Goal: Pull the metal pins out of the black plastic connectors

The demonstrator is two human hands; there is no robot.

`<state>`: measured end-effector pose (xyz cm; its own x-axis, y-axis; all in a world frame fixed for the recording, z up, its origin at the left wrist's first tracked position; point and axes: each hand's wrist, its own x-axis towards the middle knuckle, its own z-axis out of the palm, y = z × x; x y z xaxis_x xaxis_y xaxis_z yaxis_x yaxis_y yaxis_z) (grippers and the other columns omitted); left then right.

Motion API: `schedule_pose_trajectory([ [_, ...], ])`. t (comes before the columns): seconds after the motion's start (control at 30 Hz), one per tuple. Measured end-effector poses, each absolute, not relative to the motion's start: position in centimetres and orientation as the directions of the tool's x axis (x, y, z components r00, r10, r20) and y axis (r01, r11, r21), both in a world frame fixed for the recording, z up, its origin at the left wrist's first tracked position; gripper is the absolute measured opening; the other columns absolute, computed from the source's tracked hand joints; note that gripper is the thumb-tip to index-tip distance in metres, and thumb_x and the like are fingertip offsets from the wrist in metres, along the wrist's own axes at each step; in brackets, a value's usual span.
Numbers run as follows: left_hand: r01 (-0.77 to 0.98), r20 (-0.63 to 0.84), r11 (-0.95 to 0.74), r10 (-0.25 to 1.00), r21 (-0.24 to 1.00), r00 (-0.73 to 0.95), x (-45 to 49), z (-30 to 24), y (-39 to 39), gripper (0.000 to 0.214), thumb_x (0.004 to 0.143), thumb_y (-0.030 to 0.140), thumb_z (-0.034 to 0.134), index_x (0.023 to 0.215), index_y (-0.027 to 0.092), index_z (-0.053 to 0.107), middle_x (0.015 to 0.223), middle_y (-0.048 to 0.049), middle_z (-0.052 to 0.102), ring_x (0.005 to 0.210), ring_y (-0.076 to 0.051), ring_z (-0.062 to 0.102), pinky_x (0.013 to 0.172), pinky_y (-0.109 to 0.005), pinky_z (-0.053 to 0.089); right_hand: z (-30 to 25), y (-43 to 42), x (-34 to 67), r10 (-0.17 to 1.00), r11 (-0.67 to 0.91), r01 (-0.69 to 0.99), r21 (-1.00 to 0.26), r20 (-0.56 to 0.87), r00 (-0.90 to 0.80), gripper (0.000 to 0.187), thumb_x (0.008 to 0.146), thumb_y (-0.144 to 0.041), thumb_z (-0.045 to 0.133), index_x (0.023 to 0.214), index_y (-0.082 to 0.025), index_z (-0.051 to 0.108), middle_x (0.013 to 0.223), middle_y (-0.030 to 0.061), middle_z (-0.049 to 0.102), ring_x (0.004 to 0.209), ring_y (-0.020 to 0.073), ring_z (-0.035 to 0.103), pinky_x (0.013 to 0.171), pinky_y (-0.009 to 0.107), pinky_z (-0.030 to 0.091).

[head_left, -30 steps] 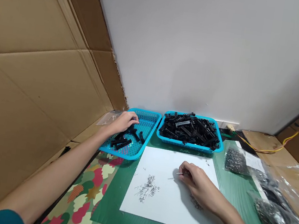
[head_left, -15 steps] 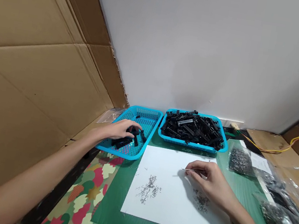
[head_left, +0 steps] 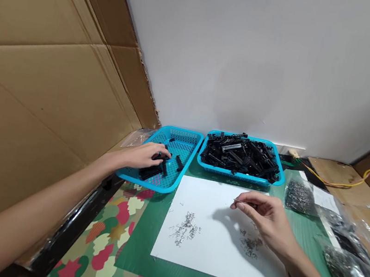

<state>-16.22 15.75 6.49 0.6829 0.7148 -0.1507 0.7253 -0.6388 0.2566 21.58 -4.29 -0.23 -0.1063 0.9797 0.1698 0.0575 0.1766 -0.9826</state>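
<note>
My left hand (head_left: 145, 155) reaches into the left blue basket (head_left: 190, 135) and its fingers close over a black plastic part (head_left: 162, 157) among a few others lying there. My right hand (head_left: 265, 217) hovers above the white paper sheet (head_left: 209, 250), pinching a thin metal pin (head_left: 241, 202) between thumb and forefinger. Two small heaps of metal springs lie on the sheet: one springs heap (head_left: 186, 227) near the middle and another springs heap (head_left: 250, 243) under my right wrist. The right blue basket (head_left: 282, 178) is piled with black plastic parts (head_left: 240, 153).
Cardboard panels (head_left: 40, 78) wall the left side. A green mat (head_left: 141, 239) lies over a patterned cloth (head_left: 99, 256). Plastic bags of metal parts (head_left: 349, 272) and a smaller bag (head_left: 297, 196) sit at the right. A yellow cable (head_left: 357, 182) runs along the back right.
My right hand lifted off the paper and moved right and up with the pin. My left hand slid back toward the basket's near left part, curling over a black part.
</note>
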Motion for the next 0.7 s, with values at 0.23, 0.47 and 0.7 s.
schedule_pose_trajectory([
  [0.23,0.79,-0.149,-0.501,0.803,0.353,0.576,-16.0,9.7,14.7,0.043,0.092,0.054,0.067,0.109,0.017,0.08,0.088,-0.007,0.078,0.077,-0.02,0.069,0.067,-0.026,0.05,-0.2,-4.3,21.6,0.986,0.147,0.055,-0.988,0.142,-0.085,0.02,0.092,-0.039,0.077,0.088,-0.02,0.078,0.087,0.0056,0.078,0.078,0.0185,0.069,0.069,0.027,0.053],
  [0.47,0.464,0.104,-0.325,0.892,0.824,0.441,-11.8,9.8,9.4,0.035,0.074,0.039,0.091,0.092,0.015,0.073,0.075,-0.0007,0.072,0.065,-0.014,0.067,0.064,-0.024,0.054,0.0,-4.5,21.2,0.986,0.166,-0.025,-0.986,0.166,-0.002,0.018,0.084,-0.033,0.085,0.097,-0.022,0.08,0.085,0.0063,0.081,0.077,0.0201,0.075,0.065,0.027,0.057],
  [0.7,0.006,-0.001,-0.003,0.827,1.0,0.562,-2.8,6.1,2.5,0.034,0.092,0.033,0.079,0.096,0.021,0.048,0.083,-0.0042,0.077,0.06,-0.012,0.069,0.058,-0.022,0.051,0.0,-5.6,20.5,0.865,0.436,0.259,-0.862,0.481,0.141,0.005,0.089,-0.02,0.08,0.09,-0.025,0.08,0.083,0.0032,0.081,0.068,0.0182,0.069,0.058,0.03,0.051],
])
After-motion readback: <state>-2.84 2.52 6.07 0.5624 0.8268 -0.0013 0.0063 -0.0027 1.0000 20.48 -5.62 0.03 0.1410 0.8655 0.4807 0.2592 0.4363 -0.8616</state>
